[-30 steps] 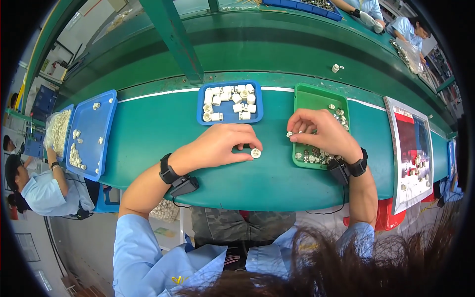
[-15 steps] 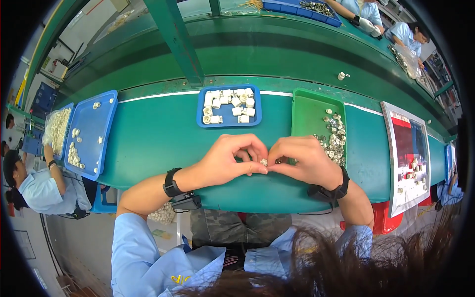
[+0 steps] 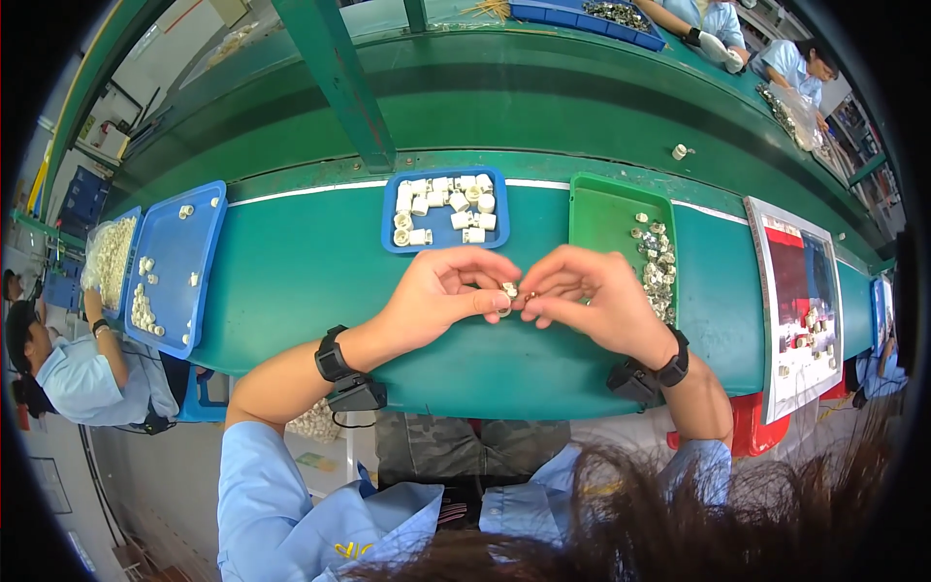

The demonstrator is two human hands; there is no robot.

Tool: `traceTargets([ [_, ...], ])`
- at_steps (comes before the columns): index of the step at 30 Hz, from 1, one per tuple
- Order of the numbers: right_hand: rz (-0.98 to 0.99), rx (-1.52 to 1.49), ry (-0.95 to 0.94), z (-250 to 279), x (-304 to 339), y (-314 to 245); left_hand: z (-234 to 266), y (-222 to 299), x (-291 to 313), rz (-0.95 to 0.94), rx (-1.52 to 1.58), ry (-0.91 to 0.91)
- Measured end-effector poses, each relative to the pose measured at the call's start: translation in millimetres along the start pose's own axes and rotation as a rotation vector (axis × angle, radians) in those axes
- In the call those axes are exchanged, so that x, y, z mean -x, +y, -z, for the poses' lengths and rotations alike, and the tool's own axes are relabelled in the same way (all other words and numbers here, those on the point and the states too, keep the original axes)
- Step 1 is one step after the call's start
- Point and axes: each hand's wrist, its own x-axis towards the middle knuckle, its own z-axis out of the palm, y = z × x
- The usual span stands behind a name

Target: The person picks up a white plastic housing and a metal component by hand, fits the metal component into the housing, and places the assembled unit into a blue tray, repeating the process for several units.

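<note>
My left hand [image 3: 446, 296] pinches a small white ceramic piece [image 3: 510, 289] between thumb and fingers, above the green work surface [image 3: 320, 291]. A ring-like edge shows just under that piece, at the thumb tip. Close beside it, my right hand [image 3: 596, 301] has its fingertips drawn together on a tiny copper-coloured metal piece [image 3: 529, 295]. A small gap lies between the two pieces. Beyond my hands stands a blue tray [image 3: 388, 228] of white cylindrical ceramic lamp-holder bodies [image 3: 459, 202]. The green tray [image 3: 603, 218] behind my right hand holds small white-and-metal parts [image 3: 658, 267].
At the left, a blue tray [image 3: 179, 252] carries small white pieces, with a co-worker [image 3: 82, 364] seated beyond it. A white-framed board [image 3: 771, 320] with loose parts lies at the right. A green post [image 3: 339, 87] rises behind the small blue tray. More co-workers sit across the bench.
My hands have risen slightly and come a little apart. The white piece now shows more fully in the left fingers, and the right fingers have drawn back with the copper-coloured piece.
</note>
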Motion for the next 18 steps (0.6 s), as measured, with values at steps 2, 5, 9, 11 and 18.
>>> traceTargets([
  [2, -0.054, -0.006, 0.048, 5.1, 0.6, 11.7, 2.3, -1.1, 0.3, 0.003, -0.016, -0.002],
  [5, -0.079, 0.035, 0.08, 7.2, -1.2, 12.7, 4.2, -2.3, -0.6, 0.01, -0.042, -0.007],
  [9, -0.033, 0.137, 0.108, 5.0, -1.4, 8.8, 0.7, 0.0, -0.7, 0.014, -0.033, 0.017],
  [11, 0.038, 0.151, 0.13, 3.8, -2.1, 8.5, -1.1, 1.9, -0.6, 0.057, -0.053, 0.021],
  [18, 0.081, 0.161, 0.143, 1.8, 0.9, 16.9, -3.3, -4.3, -0.4, 0.036, -0.032, 0.018],
])
